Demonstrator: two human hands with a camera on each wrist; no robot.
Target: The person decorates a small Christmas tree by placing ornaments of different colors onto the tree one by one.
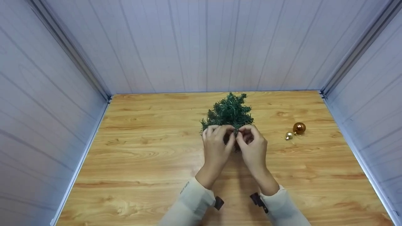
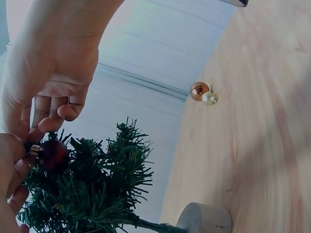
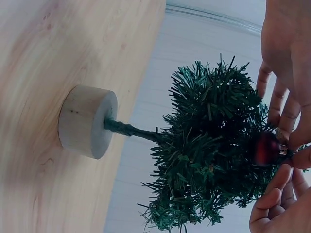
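A small green artificial Christmas tree (image 1: 230, 110) stands upright on a round wooden base (image 3: 87, 121). On its near side, a dark red Christmas ball (image 2: 53, 155) with a gold cap hangs against the branches. My left hand (image 1: 216, 141) and right hand (image 1: 253, 144) meet over it, each with thumb and forefinger pinched together at the cap and its hanging loop. A green branch tip shows between the two pairs of fingertips. The loop itself is hidden by the fingers. In the head view both hands cover the ball.
To the right of the tree, a shiny copper ball (image 1: 299, 128) and a smaller pale gold ball (image 1: 289, 135) with a thread lie on the wooden table (image 1: 141, 163). Pale panelled walls (image 1: 188, 47) close in the back and both sides.
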